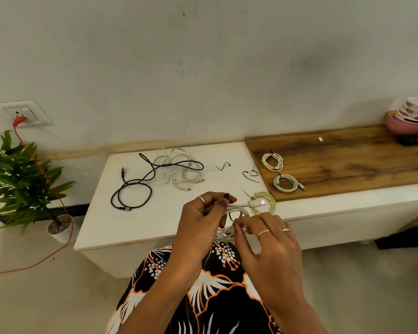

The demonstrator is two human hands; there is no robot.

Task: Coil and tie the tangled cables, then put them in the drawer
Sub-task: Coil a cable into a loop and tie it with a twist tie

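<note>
A smooth white rubbery cable wound into a loose round coil (229, 213) is being held above the near edge of the matte white desk (135, 213). The coil is being gripped by the left hand (200, 220), fingers curled round its strands, with its flat white plug end (257, 203) being left sticking out to the right. A thin black tie (232, 216) looped about the coil is being pinched by the fingertips of the right hand (273, 247).

A pale yellow-green coil (266, 201), already bound, is being left on the desk just behind the hands. A braided black cable in slack loops (135, 191) and a tangle of thin white cables (179, 169) are lying farther back, partly overlapping. Loose black wire ties (250, 174) are lying curled near the desk's right edge. Two tied cream-white coils (279, 172) are resting on the grained brown wooden top (348, 162) adjoining it.
</note>
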